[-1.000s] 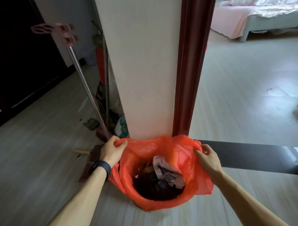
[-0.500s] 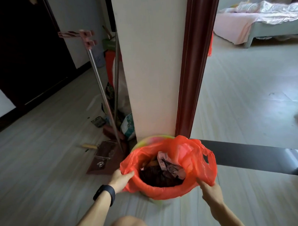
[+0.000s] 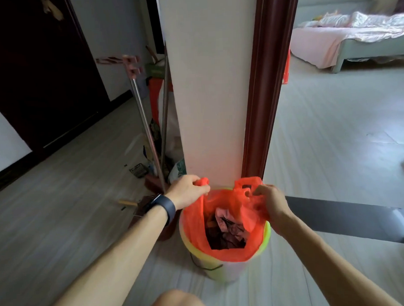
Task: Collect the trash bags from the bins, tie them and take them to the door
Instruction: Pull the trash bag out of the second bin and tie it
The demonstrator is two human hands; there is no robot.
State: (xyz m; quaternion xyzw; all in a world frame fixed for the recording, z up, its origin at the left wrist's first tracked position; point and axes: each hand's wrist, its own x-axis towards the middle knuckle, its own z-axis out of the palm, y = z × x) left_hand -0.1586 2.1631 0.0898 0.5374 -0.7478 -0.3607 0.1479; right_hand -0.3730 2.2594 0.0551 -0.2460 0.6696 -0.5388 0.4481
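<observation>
Now each hand pinches a handle of the orange bag (image 3: 193, 224): left hand (image 3: 189, 191) on one, right hand (image 3: 272, 204) on the other. The bag sits in the bin (image 3: 223, 273) by the wall. Lifting both handles evenly, straight up, should prevent spills.

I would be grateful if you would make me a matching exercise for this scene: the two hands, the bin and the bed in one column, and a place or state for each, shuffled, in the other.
Column one:
1. left hand
2. right hand
3. bin
4. bed

Column two:
A. in the far room, at the top right of the view
B. on the floor at the foot of the white wall, lined with the orange bag
C. dark wristband on its wrist, grips the bag's left edge
D. bare wrist, pinches the bag's right edge

Pairs: 1-C, 2-D, 3-B, 4-A
</observation>
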